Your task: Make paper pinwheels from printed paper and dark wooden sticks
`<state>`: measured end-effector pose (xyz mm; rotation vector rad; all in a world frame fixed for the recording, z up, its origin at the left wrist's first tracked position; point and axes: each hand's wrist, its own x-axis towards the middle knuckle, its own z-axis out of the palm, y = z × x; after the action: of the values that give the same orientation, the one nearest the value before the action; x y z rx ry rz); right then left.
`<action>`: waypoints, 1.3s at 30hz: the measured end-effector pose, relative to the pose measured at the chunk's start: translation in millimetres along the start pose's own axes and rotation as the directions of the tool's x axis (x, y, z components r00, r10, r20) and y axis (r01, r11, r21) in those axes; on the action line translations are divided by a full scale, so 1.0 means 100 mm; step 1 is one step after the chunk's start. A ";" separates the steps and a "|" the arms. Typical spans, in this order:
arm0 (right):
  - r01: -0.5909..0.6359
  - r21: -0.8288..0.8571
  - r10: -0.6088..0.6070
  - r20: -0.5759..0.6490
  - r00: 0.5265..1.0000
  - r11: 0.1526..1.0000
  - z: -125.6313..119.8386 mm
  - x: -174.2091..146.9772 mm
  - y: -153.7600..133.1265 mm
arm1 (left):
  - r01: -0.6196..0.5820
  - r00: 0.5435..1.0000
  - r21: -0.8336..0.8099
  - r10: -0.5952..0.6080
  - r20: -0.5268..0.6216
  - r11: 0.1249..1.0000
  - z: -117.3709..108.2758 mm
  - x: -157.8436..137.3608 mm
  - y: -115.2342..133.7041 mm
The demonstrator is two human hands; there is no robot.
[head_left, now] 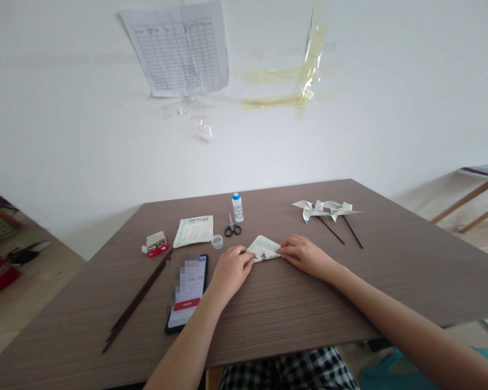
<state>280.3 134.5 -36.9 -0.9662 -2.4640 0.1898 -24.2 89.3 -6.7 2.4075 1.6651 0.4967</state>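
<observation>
A printed sheet of paper (265, 247), folded into a triangle, lies on the table with its fold toward me. My left hand (232, 271) has its fingers closed on the triangle's left corner. At the right corner, my right hand (306, 255) pinches the paper with its fingertips. Just beyond the paper are black-handled scissors (232, 229) and a white glue bottle (238, 208) with a blue cap. A small clear plastic cup (216, 241) sits left of the scissors.
Two paper pinwheels (341, 209) on dark sticks lie at the back right. Further left are a stack of printed paper (194, 230), a small red-and-white box (156, 244), dark sticks (136, 300) and a phone (188, 295) showing a timer. A wall (247, 157) borders the table's (308, 319) far edge.
</observation>
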 end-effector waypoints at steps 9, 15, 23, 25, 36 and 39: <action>0.027 -0.030 -0.027 -0.014 1.000 0.999 0.05 0.01 -0.01 | -0.012 1.000 -0.040 0.013 0.010 0.999 0.00 0.02 -0.01; 0.030 -0.045 -0.031 -0.023 0.999 0.999 0.08 0.02 0.01 | -0.007 1.000 -0.030 0.007 -0.011 1.000 0.02 0.04 -0.02; -0.030 -0.065 0.029 -0.013 0.999 0.997 0.12 0.04 -0.02 | 0.017 1.000 0.003 -0.017 -0.024 1.000 0.03 0.05 0.02; -0.043 -0.076 0.042 -0.016 0.999 0.996 0.13 0.04 -0.03 | 0.015 1.000 0.017 -0.014 -0.023 1.000 0.04 0.06 0.02; -0.073 -0.129 0.068 -0.040 0.997 0.989 0.17 0.03 -0.08 | -0.032 0.998 0.029 0.033 -0.047 0.999 0.14 0.09 -0.06; -0.069 -0.182 0.062 -0.045 0.997 0.981 0.17 0.03 -0.08 | -0.031 0.998 0.006 0.031 -0.056 0.999 0.16 0.10 -0.09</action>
<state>265.2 131.0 -48.5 -1.1177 -2.4481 -0.0362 -22.6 102.4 -23.0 2.4486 1.6550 0.5707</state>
